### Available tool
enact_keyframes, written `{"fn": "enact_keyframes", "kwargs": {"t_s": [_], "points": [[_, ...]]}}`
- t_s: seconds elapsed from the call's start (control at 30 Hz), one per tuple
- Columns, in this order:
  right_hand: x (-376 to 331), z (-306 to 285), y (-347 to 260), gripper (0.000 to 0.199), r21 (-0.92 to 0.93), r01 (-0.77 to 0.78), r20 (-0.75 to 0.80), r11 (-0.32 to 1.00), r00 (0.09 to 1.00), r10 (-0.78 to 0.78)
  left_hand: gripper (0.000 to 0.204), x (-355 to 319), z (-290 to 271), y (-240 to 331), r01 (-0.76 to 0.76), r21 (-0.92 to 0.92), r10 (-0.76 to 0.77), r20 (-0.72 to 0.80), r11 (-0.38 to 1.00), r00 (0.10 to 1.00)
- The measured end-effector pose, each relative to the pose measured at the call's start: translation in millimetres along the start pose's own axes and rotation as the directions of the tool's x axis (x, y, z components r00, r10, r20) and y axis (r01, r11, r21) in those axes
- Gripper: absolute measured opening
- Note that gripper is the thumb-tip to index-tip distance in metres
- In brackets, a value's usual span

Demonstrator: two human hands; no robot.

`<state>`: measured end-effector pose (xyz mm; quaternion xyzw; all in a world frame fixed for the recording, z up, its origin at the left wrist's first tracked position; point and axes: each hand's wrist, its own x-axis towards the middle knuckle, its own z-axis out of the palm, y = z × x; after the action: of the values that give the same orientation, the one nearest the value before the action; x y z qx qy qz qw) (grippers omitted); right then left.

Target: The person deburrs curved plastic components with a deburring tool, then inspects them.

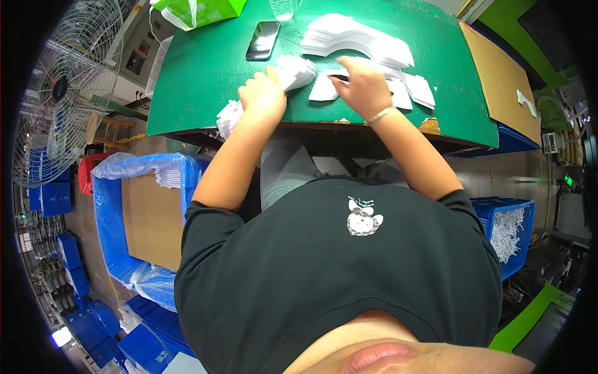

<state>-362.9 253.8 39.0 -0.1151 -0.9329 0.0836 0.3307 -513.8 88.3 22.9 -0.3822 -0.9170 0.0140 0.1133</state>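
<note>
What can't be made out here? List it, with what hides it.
Head view:
Left hand: palm and hold on the papers hidden by its own back.
Dark spot by the right hand: too small to identify.
Green bag: partly cut off by the upper edge.
Clear cup: likewise cut off.

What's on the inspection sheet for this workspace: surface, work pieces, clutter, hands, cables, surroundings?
Surface: green table, near edge chipped in spots.
Work pieces: long stack of white pieces at the far side; white bundle by the left hand; small white pile right of the right hand.
Clutter: phone, clear cup, green bag.
Hands: left hand on the white bundle; right hand at white pieces, a dark patch by its fingertips unclear.
Cables: possible dark cords left of the table, too small to confirm.
Surroundings: fan and lined blue box at left; blue crate of white scraps at right.
</note>
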Motion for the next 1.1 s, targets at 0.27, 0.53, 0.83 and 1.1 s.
{"fn": "enact_keyframes", "kwargs": {"t_s": [0.27, 0.53, 0.83, 1.1], "points": [[51.8, 63.4, -41.4, 0.045, 0.026, 0.021, 0.061, 0.999, 0.998, -0.022, 0.066, 0.3, 6.8, 4.2, 0.058, -0.009, -0.057, 0.056, 0.998, 0.997], [62.6, 81.5, -43.3, 0.045, -0.118, 0.094, 0.149, 0.989, 0.986, -0.076, 0.071, -1.3, 8.4, -1.8, 0.107, -0.066, -0.101, 0.095, 0.992, 0.99], [65.3, 79.4, -46.2, 0.031, -0.013, 0.183, 0.204, 0.983, 0.963, -0.176, 0.051, 0.4, 3.0, 1.0, 0.11, -0.07, -0.099, 0.141, 0.991, 0.985], [69.6, 77.5, -46.7, 0.028, -0.034, 0.115, 0.285, 0.993, 0.953, -0.1, 0.049, -8.4, -0.7, -7.7, 0.053, -0.081, -0.042, 0.133, 0.995, 0.99]]}}
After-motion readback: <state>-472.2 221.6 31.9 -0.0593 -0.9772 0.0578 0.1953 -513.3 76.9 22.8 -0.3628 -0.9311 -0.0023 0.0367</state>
